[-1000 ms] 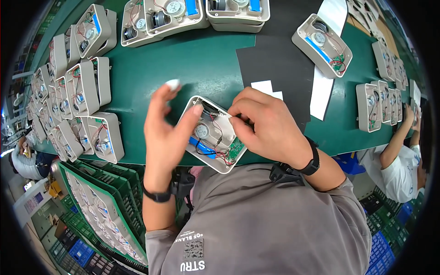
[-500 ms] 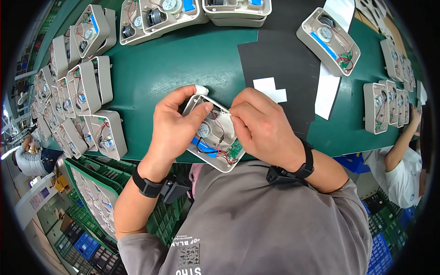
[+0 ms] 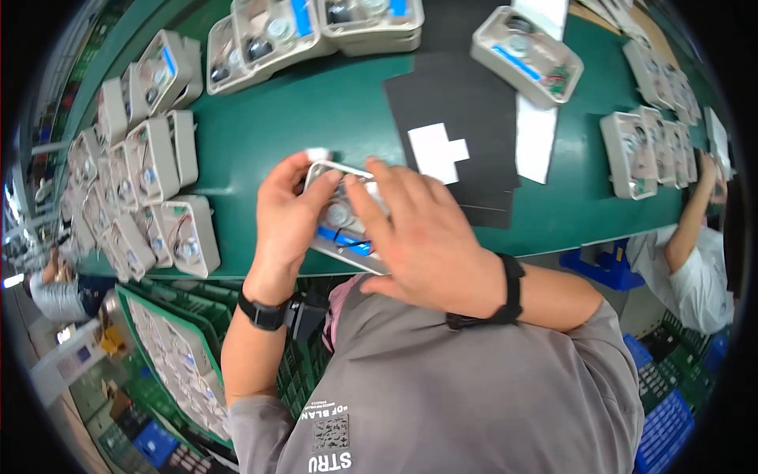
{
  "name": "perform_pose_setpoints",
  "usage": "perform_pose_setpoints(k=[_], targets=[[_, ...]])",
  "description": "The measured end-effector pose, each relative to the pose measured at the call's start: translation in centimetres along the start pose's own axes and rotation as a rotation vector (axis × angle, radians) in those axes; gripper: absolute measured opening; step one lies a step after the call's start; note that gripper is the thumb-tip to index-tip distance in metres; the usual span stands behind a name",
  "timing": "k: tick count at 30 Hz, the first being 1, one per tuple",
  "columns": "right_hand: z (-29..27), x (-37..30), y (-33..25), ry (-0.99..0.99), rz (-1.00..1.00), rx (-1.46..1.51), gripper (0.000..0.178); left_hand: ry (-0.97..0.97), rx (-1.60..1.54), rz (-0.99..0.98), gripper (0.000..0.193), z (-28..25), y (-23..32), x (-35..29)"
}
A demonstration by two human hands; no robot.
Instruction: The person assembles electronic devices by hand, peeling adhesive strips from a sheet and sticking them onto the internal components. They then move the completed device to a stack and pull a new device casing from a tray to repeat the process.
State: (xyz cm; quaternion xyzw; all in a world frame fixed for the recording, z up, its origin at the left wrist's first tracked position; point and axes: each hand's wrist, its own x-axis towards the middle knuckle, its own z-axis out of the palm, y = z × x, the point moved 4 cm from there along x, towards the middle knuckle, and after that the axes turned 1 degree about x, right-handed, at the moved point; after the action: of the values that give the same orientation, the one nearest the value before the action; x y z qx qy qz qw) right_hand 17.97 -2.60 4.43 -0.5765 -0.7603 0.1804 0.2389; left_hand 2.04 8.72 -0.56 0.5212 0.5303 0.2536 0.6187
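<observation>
My left hand [image 3: 286, 212] grips a light grey plastic housing [image 3: 352, 260] by its upper left corner, the thumb over the rim. One of its fingertips is wrapped in white. Inside the housing I see a round silver speaker-like part [image 3: 340, 212], a blue strip [image 3: 344, 241] and dark wires. My right hand [image 3: 434, 245] lies across the housing's right side with fingers stretched and apart, the fingertips near the left thumb. It covers much of the inside and the right end. Both hands are in front of my body at the table's near edge.
Similar housings [image 3: 151, 162] crowd the left; more [image 3: 272, 39] stand at the back, one [image 3: 527, 57] at upper right. White pieces [image 3: 436, 152] lie on a black sheet [image 3: 482, 103]. Crates [image 3: 162, 347] stand at lower left. Another person's arm [image 3: 687, 213] reaches toward housings [image 3: 630, 154] at right.
My right hand has gone from bent, gathered fingers at the housing's right rim to stretched fingers across it. The view has shifted a little. My left hand keeps its hold.
</observation>
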Motion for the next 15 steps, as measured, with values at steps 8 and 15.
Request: perform_pose_setpoints(k=[8,15], targets=[[-9.2,-3.6,5.5,0.119,0.071,0.298,0.098,0.241,-0.316,0.249,0.034,0.1,2.4,-4.2],[-23.1,-5.7,22.1,0.492,0.639,0.008,0.089,-0.021,-0.179,0.344,0.023,-0.4,-0.7,-6.0]])
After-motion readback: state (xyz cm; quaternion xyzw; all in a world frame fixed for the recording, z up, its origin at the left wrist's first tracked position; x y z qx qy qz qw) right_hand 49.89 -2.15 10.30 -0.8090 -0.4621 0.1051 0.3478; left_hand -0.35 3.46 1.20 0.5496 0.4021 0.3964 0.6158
